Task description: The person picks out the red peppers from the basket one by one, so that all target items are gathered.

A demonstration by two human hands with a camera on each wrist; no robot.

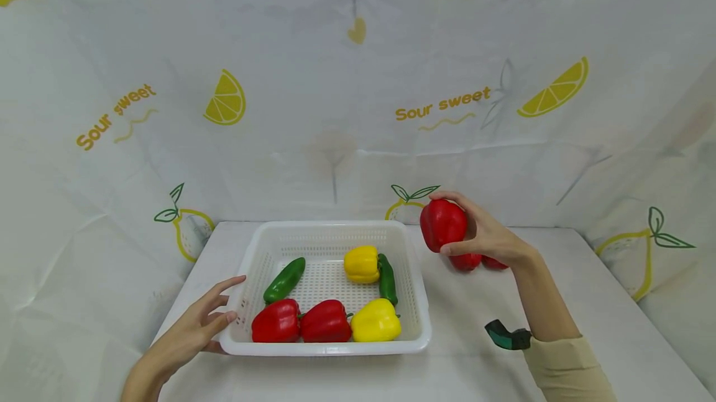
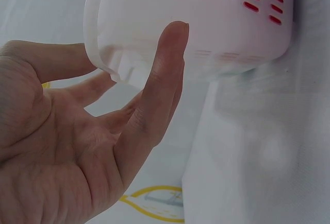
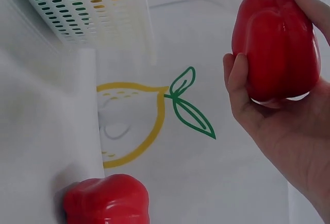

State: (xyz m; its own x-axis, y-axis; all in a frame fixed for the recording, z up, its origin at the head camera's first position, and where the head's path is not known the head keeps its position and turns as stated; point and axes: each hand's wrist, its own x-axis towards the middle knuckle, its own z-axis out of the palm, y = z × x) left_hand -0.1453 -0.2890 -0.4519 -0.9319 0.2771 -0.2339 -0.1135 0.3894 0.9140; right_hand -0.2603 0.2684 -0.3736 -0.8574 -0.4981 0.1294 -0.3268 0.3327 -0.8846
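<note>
My right hand [image 1: 489, 234] grips a red bell pepper [image 1: 443, 225] in the air, beyond the right rim of a white plastic basket [image 1: 416, 321]. In the right wrist view, thumb and fingers wrap the sides of that pepper [image 3: 276, 46]. At the basket's left side, my left hand [image 1: 196, 321] holds the rim. The left wrist view shows one of its fingers [image 2: 165, 69] lying along the outer wall. Inside the basket are two red bell peppers [image 1: 326, 322], two yellow bell peppers [image 1: 376, 321] and two green peppers [image 1: 284, 280].
Two more red bell peppers [image 1: 465, 261] lie on the white table [image 1: 470, 309] behind and below the right hand, partly hidden. A white sheet [image 1: 313, 110] printed with lemons hangs behind. A dark device [image 1: 507, 335] sits at the right wrist.
</note>
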